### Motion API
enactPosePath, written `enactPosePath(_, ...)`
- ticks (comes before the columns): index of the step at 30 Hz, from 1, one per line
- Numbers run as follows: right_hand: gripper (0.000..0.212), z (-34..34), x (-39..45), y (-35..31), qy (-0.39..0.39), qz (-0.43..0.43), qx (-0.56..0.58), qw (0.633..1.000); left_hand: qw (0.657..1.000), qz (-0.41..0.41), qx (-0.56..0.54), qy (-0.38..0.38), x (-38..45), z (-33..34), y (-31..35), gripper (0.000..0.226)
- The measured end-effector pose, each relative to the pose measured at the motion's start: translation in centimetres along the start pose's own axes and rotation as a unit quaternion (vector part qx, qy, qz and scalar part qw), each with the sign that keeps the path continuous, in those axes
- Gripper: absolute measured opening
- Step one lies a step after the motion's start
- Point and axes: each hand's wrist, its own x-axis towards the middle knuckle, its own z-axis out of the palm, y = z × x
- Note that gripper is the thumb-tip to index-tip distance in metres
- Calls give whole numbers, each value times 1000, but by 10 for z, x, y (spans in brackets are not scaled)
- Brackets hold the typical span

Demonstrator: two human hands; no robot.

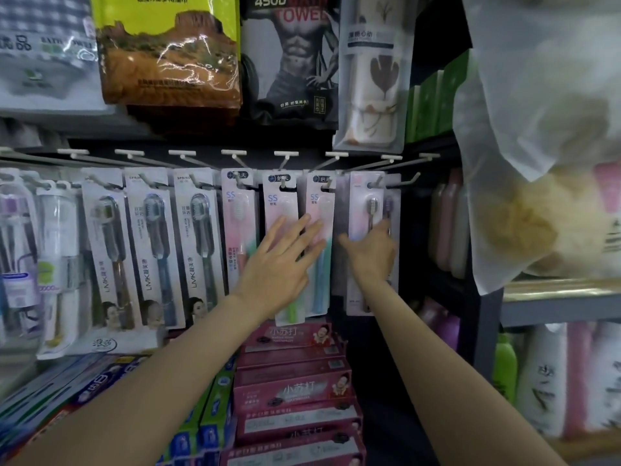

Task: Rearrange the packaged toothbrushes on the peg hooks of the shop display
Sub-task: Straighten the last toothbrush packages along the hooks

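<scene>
The likeliest slip from here is a pack coming off its peg: the right hand has hold of the pale lilac twin-brush pack low on its body, at about 3 o'clock of the display's middle, and a pull outward or sideways could tear the hang hole or drag the packs behind it off the hook together, dropping them onto the pink toothpaste boxes stacked at 6 o'clock. A second risk is that the left hand, lying flat over two neighbouring packs, pushes them askew or swings them on their pegs, so the row ends up more crooked than it began. The left fingers are straight and fanned apart, gripping nothing; they rest against the front of the pink-and-green SS pack and the pink-and-blue SS pack just to its right, both hanging near the centre of the rail. The right fingers are curled around the lilac pack's lower part, thumb out toward 9 o'clock at its left edge; how firmly they pinch it I cannot tell. The remaining toothbrush packs, among them the grey LMK packs at 9 o'clock, hang untouched on their own hooks.
</scene>
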Motion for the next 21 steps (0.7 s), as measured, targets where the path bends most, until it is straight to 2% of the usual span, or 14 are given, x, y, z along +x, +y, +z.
enactPosePath(5, 71, -7, -7, 1, -22, 5, 10, 1000, 998, -30, -49, -1, 3, -8, 10, 59)
enactPosePath(11, 103, -8, -22, 27, -101, 63, 117, 986, 992, -56, -109, -40, -6, -13, 27, 49)
enactPosePath(13, 108, -8, -24, 32, -131, 79, 156, 976, 987, -76, -130, -61, -7, -15, 31, 52)
enactPosePath(18, 99, -13, -23, 37, -150, 73, 169, 971, 970, -131, -197, -49, -7, -22, 40, 48)
enactPosePath(21, 82, -22, -24, 43, -155, 44, 178, 971, 933, -198, -296, -45, 1, -30, 44, 41)
